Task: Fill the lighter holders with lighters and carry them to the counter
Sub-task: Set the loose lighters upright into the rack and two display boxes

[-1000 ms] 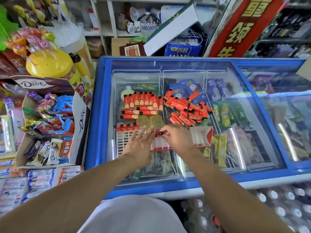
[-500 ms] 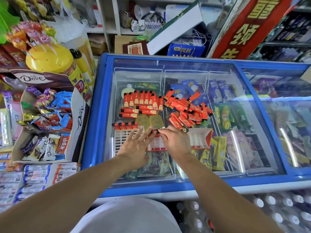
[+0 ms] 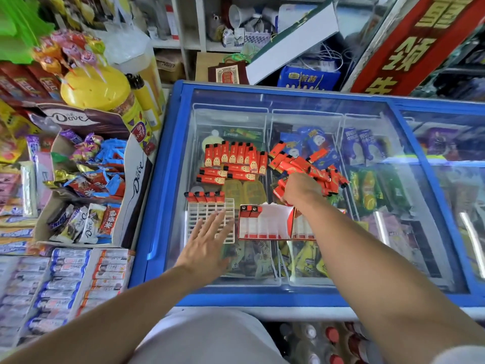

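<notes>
Glass under everything: the freezer lid (image 3: 409, 195) was my worktable, smooth and hard, so anything light would skate on it. Nearest me, my left hand (image 3: 210, 243) lay flat with fingers spread straight, holding nothing, its fingertips over the near edge of the white holder (image 3: 210, 219). That holder was a thin plastic grid, stiff but light, I judged, with four lighters standing in its far row; I would carry it by both sides and level, since the lighters sat loose in their slots. Just to its right lay the red holder (image 3: 265, 223), cardboard by the look of it, with two lighters (image 3: 250, 209) in its far left corner; it seemed softer and likelier to bend, so a palm underneath would suit it. Beyond it my right hand (image 3: 299, 189) was down in the loose pile (image 3: 307, 168), fingers curled among the lighters, though whether they had closed on one I could not tell. Farther left lay the neat rows (image 3: 233, 158). Small, hard and slick, each wanted a pinch across its flat sides.
</notes>
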